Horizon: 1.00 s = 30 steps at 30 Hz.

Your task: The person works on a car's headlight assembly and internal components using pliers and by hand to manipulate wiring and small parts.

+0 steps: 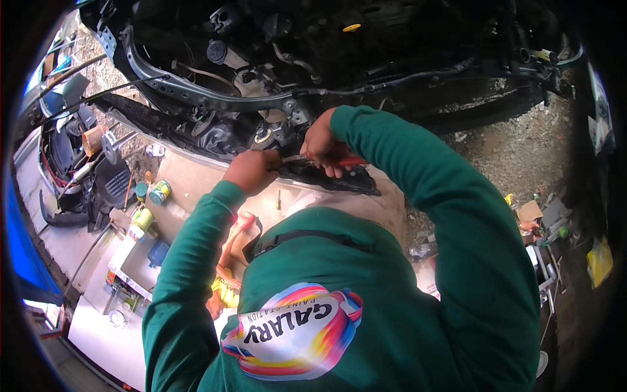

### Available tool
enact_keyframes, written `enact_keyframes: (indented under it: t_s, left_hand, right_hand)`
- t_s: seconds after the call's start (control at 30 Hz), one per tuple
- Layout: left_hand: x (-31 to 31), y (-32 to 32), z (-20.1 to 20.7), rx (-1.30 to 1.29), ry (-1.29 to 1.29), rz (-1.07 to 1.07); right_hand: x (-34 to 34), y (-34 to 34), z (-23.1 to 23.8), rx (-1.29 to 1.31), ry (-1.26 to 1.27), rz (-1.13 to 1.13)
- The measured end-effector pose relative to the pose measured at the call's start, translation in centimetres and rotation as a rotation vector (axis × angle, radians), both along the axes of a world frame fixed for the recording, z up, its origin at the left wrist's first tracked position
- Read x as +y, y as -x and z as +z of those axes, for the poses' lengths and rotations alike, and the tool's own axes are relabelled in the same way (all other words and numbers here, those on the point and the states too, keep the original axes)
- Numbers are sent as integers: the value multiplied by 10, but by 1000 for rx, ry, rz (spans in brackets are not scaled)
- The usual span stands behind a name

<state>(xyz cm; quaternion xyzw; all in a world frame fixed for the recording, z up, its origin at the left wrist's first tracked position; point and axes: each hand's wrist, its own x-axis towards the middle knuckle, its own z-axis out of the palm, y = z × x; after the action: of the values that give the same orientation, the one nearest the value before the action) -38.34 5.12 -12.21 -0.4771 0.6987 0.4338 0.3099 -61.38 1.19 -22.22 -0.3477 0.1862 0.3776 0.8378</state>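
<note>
In the upper centre of the frame, your right hand (320,138) wraps its fingers around a red-handled tool (353,161), probably stiff, rather light, and best held by this handle. Your left hand (253,170) is curled near it; what those fingers pinch, I cannot tell.

Car workshop with exposed engine bay (326,52)

At the left, a dark plastic car-trim piece (112,183) lies near a green, labelled cylindrical can (159,193). A translucent blue plastic container (157,253) sits farther down. A bright blue sheet (26,242) hangs at the left rim; a crumpled yellow plastic bag (599,262) is at far right.
</note>
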Motion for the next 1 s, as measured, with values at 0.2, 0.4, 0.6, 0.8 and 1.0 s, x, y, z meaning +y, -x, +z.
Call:
enact_keyframes:
  t_s: [0.2, 0.4, 0.6, 0.8, 1.0]
  left_hand:
    - [5, -7, -4, 94, 21, 47]
    - [-5, 0, 1, -4, -10, -13]
    - [14, -8, 16, 10, 128, 56]
    - [41, -38, 35, -82, 745, 84]
    - [49, -60, 10, -131, 664, 17]
  right_hand:
    - [-1, 3, -4, -13, -5, 0]
    - [0, 8, 16, -26, 314, 21]
    - [41, 12, 22, -177, 716, -89]
    - [82, 32, 99, -153, 1101, -383]
    - [90, 31, 96, -340, 1352, -360]
